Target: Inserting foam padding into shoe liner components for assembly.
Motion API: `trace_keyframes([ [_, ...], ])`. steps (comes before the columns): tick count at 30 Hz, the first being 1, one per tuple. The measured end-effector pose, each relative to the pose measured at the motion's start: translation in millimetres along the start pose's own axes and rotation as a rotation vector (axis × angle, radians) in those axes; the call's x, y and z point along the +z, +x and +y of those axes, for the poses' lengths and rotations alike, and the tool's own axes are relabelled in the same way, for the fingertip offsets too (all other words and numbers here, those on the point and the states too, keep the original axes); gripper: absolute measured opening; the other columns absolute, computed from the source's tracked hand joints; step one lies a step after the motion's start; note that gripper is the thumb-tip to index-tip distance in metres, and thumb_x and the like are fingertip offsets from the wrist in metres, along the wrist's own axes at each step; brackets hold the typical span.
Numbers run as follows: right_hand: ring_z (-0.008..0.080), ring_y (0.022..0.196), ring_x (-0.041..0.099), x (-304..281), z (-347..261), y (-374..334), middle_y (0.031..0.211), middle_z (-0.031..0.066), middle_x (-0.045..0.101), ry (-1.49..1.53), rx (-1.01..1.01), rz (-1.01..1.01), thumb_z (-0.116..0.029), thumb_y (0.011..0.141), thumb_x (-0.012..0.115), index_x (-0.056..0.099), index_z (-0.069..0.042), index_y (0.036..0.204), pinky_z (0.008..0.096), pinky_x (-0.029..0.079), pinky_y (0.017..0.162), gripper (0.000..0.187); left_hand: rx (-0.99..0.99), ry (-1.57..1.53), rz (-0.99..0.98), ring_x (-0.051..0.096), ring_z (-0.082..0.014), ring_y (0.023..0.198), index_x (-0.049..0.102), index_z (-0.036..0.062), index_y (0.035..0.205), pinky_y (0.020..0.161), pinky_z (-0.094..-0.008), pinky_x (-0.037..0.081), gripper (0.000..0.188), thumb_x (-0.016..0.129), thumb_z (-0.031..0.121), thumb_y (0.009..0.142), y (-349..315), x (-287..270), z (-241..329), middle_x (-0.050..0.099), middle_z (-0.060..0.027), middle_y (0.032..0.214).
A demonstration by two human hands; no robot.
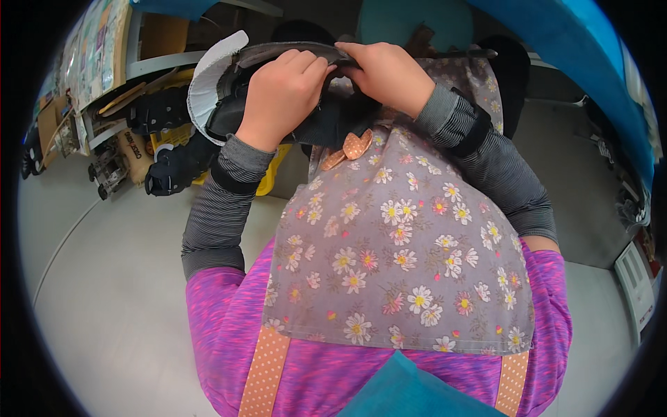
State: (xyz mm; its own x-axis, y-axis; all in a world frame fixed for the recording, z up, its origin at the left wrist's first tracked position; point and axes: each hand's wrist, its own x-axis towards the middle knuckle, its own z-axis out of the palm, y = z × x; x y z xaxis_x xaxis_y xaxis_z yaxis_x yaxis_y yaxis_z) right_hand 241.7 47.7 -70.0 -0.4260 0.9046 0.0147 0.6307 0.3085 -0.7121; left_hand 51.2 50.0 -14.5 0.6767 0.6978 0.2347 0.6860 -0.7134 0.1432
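In my lap, near the top of the view, lies a black fabric piece (pixel 325 125) with a white curved flap (pixel 208 87) at its left end. It looks like a part-sewn bag, though I cannot tell its exact kind. My left hand (pixel 283 94) is closed over its dark upper edge, knuckles up. On the same edge, just to the right, my right hand (pixel 389 75) pinches the fabric between thumb and fingers. The two hands almost touch. Most of my fingertips are hidden behind the edge and the knuckles.
Black bundled pieces (pixel 177 163) sit to the left by a yellow crate (pixel 272 174). Beyond them stands a shelf or table (pixel 132 69) with cardboard. A teal round seat (pixel 417 28) is ahead, and blue cloth (pixel 577 35) hangs at the upper right. My flowered apron (pixel 389 250) covers my lap.
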Motion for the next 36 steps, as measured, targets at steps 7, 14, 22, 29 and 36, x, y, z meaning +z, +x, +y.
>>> trace_keyframes([
  [7,0.0322,0.083,0.068,1.1,-7.8,-6.3,0.088,0.016,0.07,-0.085,-0.054,0.036,-0.018,0.082,0.067,0.071,-0.006,0.105,0.0399,0.056,0.076,0.026,-0.06,0.059,0.058,0.063,-0.0215,0.07,0.068,0.0067,0.084,0.057,-0.0299,0.05,0.014,0.074,0.019,0.081,-2.9,-1.6,0.9,0.065,-0.004,0.077],
  [14,0.0333,0.083,0.068,-6.1,4.2,7.6,0.089,0.0171,0.07,0.05,0.091,0.02,-0.019,0.082,0.067,0.071,-0.003,0.1,0.0398,0.056,0.077,0.025,-0.188,-0.22,-0.071,0.065,-0.028,0.086,0.068,0.0049,0.101,0.073,-0.0334,0.052,0.044,0.08,0.038,0.075,7.9,-24.5,9.6,0.067,-0.0102,0.094],
  [22,0.0357,0.087,0.068,-35.3,19.9,10.1,0.094,0.0221,0.069,0.059,0.075,0.02,-0.019,0.086,0.069,0.068,0.003,0.107,0.0376,0.054,0.079,0.031,-0.335,-0.17,-0.202,0.065,-0.0364,0.073,0.069,0.0035,0.098,0.064,-0.0368,0.05,0.016,0.068,0.014,0.087,-12.9,-54.6,-15.4,0.067,-0.0191,0.082],
  [29,0.0388,0.089,0.066,-33.8,2.1,8.5,0.094,0.0237,0.068,0.023,0.112,-0.102,-0.019,0.087,0.067,0.067,0.005,0.104,0.0403,0.053,0.081,0.029,-0.424,-0.124,-0.597,0.065,-0.0354,0.084,0.065,0.0023,0.11,0.074,-0.0369,0.05,0.026,0.067,0.015,0.087,-1.2,-66.7,-22.5,0.068,-0.0184,0.094],
  [36,0.0391,0.083,0.067,-36.1,-4.4,-3.3,0.089,0.0223,0.068,-0.036,0.132,-0.008,-0.018,0.087,0.065,0.069,0.003,0.1,0.0404,0.055,0.077,0.025,-0.361,-0.575,-0.727,0.057,-0.0341,0.088,0.041,0.0017,0.104,0.081,-0.0376,0.046,0.037,0.068,0.007,0.08,12.7,-36.5,-9.3,0.057,-0.0166,0.095],
])
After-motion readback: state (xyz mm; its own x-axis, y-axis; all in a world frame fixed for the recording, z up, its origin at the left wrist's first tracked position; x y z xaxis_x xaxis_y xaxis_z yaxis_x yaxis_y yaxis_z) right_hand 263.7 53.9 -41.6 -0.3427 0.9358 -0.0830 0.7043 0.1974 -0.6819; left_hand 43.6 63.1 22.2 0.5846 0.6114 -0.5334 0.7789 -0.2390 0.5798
